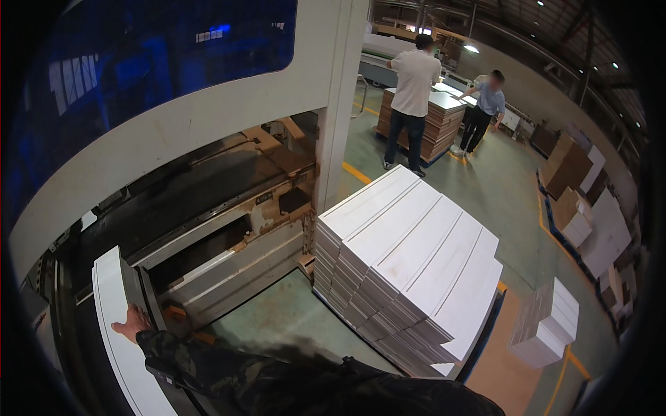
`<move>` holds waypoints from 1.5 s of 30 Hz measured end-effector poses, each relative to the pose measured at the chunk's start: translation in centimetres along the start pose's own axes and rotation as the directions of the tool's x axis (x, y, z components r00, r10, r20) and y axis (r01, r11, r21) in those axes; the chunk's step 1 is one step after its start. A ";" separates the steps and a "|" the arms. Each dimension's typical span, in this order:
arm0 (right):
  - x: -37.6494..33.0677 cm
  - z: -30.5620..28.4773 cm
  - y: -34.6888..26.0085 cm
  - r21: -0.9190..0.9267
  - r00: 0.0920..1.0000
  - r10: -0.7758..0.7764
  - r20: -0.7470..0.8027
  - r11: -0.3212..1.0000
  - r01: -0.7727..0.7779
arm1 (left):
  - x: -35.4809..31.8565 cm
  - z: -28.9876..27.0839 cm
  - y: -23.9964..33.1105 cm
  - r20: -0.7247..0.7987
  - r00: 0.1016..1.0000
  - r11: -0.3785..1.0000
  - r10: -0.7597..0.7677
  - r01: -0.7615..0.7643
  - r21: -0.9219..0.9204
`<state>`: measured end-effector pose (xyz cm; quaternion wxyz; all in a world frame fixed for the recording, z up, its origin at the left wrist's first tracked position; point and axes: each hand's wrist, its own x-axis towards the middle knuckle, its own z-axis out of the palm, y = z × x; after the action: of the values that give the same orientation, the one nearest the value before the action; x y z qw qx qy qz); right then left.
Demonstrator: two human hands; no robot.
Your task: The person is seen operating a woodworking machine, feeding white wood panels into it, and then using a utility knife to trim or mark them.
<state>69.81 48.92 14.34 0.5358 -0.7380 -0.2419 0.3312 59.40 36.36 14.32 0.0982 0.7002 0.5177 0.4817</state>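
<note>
A long white panel [114,298] with a lengthwise line near its left edge lies along the machine bed at the left. My left hand [132,324] grips its right edge, thumb across the white top, other fingers partly hidden at the side. A dark patterned sleeve covers that arm, which stretches along the lower edge of the picture. My right hand does not show. To the right stands a large block of stacked white panels [409,243], laid in several rows beside one another, a few reaching further out at the near right corner.
The machine [173,121] has a dark blue window and a pale frame post. Behind the stack, two people [416,83] stand at a pallet of boards [437,125]. A smaller white stack [548,322] sits at the right; boards [565,166] lean farther back. Yellow floor lines run past.
</note>
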 end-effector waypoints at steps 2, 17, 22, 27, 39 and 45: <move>-0.1 -0.5 -0.1 0.011 1.000 0.010 -0.009 1.000 -0.010 | -0.1 0.1 0.0 0.007 1.000 1.000 0.005 -0.005 -0.019; 3.9 4.4 4.6 -0.069 0.979 -0.160 -0.129 0.986 0.152 | -19.3 -18.9 -24.6 0.039 0.978 0.976 -0.206 0.208 -0.070; 3.0 2.3 3.2 0.017 0.977 -0.186 -0.106 0.982 0.188 | -19.1 -21.4 -21.7 0.075 0.965 0.968 -0.250 0.249 0.023; 2.3 4.9 2.9 0.015 0.964 -0.229 -0.137 0.972 0.233 | -18.8 -22.9 -21.8 0.019 0.961 0.961 -0.276 0.275 0.029; -0.3 3.1 0.5 0.167 0.981 -0.195 0.016 0.968 0.189 | -18.4 -23.8 -20.8 0.000 0.963 0.962 -0.269 0.269 0.040; -0.7 2.5 0.2 0.150 0.963 -0.268 0.005 0.953 0.264 | -18.8 -23.3 -21.2 0.010 0.958 0.957 -0.287 0.286 0.051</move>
<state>67.47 49.91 13.77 0.6256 -0.6527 -0.3205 0.2825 27.97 21.94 2.09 0.1543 0.6241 0.6246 0.4433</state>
